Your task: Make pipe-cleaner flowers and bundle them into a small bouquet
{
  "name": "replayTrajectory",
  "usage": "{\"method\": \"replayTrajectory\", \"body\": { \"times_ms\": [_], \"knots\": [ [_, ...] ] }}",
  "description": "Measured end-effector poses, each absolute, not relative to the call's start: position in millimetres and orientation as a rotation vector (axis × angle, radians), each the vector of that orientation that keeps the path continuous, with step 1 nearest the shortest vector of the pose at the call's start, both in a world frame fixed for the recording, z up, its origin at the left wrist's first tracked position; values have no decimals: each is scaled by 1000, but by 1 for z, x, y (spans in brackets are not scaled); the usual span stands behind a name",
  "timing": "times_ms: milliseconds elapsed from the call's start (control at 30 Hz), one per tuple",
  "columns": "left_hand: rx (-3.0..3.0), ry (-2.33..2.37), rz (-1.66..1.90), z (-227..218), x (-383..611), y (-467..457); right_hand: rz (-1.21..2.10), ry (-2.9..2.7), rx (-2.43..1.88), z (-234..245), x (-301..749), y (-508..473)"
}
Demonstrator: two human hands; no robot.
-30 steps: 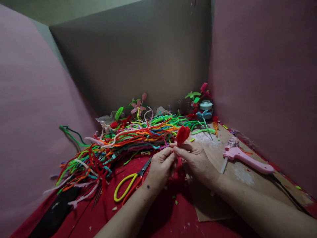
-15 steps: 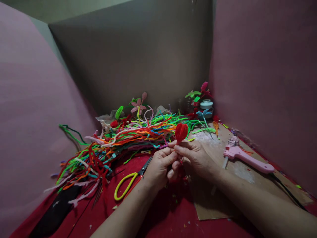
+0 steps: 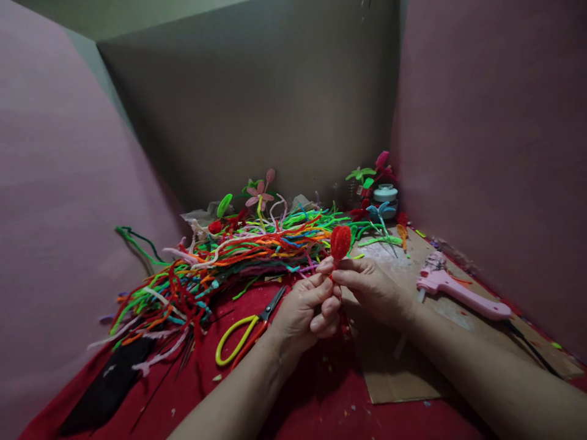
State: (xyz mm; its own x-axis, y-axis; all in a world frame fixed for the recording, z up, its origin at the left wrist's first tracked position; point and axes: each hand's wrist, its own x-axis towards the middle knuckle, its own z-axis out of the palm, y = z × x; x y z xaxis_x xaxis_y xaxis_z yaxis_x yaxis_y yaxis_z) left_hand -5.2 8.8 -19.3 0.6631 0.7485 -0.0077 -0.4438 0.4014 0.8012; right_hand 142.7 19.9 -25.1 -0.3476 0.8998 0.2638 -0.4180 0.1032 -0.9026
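A red pipe-cleaner flower (image 3: 340, 242), its fuzzy petals drawn together into a bud, stands upright between my hands. My left hand (image 3: 312, 307) is closed around its lower stem, most of which the fingers hide. Just under the petals, my right hand (image 3: 369, 286) pinches the flower's base between thumb and forefinger. Scissors (image 3: 250, 330) with yellow and orange-red handles lie on the red cloth beside my left wrist. A large heap of colourful pipe cleaners (image 3: 257, 250) spreads behind and to the left of my hands.
A pink hot glue gun (image 3: 463, 294) rests on a cardboard sheet (image 3: 398, 382) at the right. Finished pipe-cleaner flowers (image 3: 259, 194) and a white-lidded jar (image 3: 385, 194) stand at the back. A black strip (image 3: 107, 385) lies front left. Pink and grey panels enclose the sides and back.
The red flower has turned in my fingers: its petals showed a split, heart-like outline before and look like one rounded bud now. The whole view has shifted slightly.
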Motion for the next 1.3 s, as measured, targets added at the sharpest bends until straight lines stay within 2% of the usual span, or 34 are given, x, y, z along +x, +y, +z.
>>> {"method": "replayTrajectory", "body": {
  "times_ms": [233,367,633,800,967,1300],
  "knots": [
    [836,332,742,-22,-6,9,1556,-1255,-494,-24,144,19],
    [931,434,765,-16,-6,10,1642,-1062,-567,-24,139,16],
    [1745,1096,1152,-17,2,3,1475,-976,-727,-28,133,17],
    [2108,1198,1178,-26,-2,4,1441,-1034,-694,-25,130,14],
    [1990,1167,1202,-23,-2,5,1417,-1064,-745,-20,129,11],
    [1250,977,1084,-10,0,6,1212,-1281,-851,-11,134,12]
  ]
}}
